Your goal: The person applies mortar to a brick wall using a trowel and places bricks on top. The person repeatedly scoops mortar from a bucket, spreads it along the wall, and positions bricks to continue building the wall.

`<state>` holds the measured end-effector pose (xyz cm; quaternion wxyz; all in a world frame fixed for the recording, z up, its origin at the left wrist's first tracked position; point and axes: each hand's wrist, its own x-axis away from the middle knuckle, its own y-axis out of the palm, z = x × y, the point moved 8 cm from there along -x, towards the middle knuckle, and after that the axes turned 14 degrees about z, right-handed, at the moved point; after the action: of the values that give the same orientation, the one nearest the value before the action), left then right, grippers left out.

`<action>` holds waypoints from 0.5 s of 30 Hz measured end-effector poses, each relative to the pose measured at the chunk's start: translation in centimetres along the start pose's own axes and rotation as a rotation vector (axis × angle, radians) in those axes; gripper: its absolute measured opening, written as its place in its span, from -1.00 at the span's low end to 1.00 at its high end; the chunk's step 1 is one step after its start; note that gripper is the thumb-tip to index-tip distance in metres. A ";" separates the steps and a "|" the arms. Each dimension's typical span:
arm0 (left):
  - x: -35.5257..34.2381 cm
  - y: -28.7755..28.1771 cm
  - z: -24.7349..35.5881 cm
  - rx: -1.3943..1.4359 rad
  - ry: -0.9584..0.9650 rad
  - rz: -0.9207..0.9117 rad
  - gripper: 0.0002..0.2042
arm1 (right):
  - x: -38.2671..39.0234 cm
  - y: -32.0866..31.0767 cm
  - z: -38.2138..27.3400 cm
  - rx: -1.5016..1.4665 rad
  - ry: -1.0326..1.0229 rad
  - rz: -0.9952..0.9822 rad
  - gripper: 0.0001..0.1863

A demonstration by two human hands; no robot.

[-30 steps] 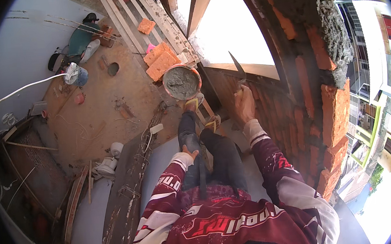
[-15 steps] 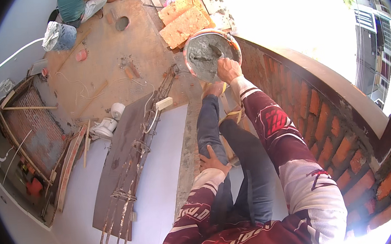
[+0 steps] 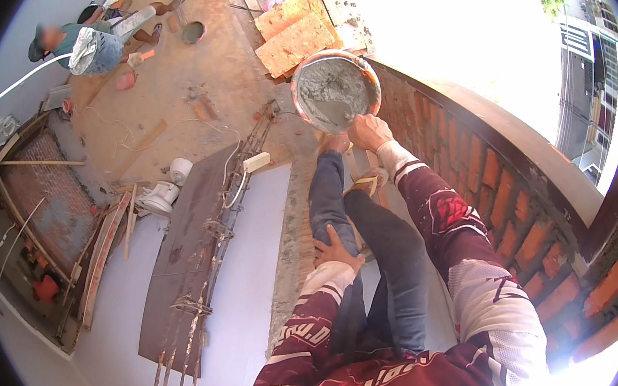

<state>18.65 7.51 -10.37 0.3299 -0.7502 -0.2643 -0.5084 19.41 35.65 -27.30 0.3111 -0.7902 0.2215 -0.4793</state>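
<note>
My right hand (image 3: pixel 370 132) is closed round the handle of a trowel (image 3: pixel 334 111). The trowel's blade lies on wet grey mortar (image 3: pixel 324 80), near the close side of a round bucket (image 3: pixel 371 83) with an orange, smeared rim. Most of the handle is hidden by my fingers. My left hand (image 3: pixel 338 250) rests with fingers spread on my left leg, around the knee, and holds nothing. Beyond the bucket is a stack of orange bricks (image 3: pixel 297 45).
A brick wall (image 3: pixel 497 175) with a ledge runs along my right. To my left lie a brown board (image 3: pixel 181 257) and rusty rebar (image 3: pixel 209 277). A co-worker (image 3: pixel 74 37) crouches at far left by a blue-grey bucket (image 3: pixel 103 53). The floor has a round hole (image 3: pixel 193 33).
My right hand has drawn slightly toward me, and the trowel blade now shows flat on the mortar. The co-worker has shifted left. My left hand stays on my leg.
</note>
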 end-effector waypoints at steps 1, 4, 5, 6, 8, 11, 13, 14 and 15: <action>-0.1 0.1 0.0 -0.007 -0.002 0.000 0.22 | 0.0 -0.2 0.9 0.042 0.059 -0.015 -0.66; -0.4 0.6 -0.1 -0.007 -0.014 -0.011 0.22 | 0.2 -2.0 3.1 0.058 0.096 0.061 -0.66; -0.5 0.9 0.0 -0.009 -0.008 -0.003 0.22 | 0.2 -2.3 3.9 0.094 0.119 0.063 -0.66; -0.6 1.0 0.0 -0.011 -0.004 0.006 0.23 | -0.2 -2.4 4.4 0.062 0.129 0.080 -0.65; -0.8 1.3 -0.1 -0.016 0.003 0.025 0.23 | -1.5 -1.2 4.1 0.060 0.078 0.052 -0.64; -1.1 1.7 -0.4 -0.028 0.008 0.041 0.24 | -3.7 2.4 2.9 0.007 0.024 -0.013 -0.61; -1.2 2.0 -0.5 -0.030 0.003 0.033 0.25 | -4.2 5.0 2.6 -0.043 0.010 -0.073 -0.59; -1.2 2.0 -0.6 -0.040 0.000 0.042 0.25 | -4.0 5.7 2.3 -0.047 -0.059 -0.062 -0.59; -1.2 2.1 -0.6 -0.045 -0.003 0.048 0.25 | -3.9 5.6 2.6 -0.100 -0.086 0.005 -0.62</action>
<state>19.43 5.63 -11.84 0.3246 -0.7642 -0.2354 -0.5051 19.70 34.90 -34.50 0.2819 -0.8240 0.2335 -0.4325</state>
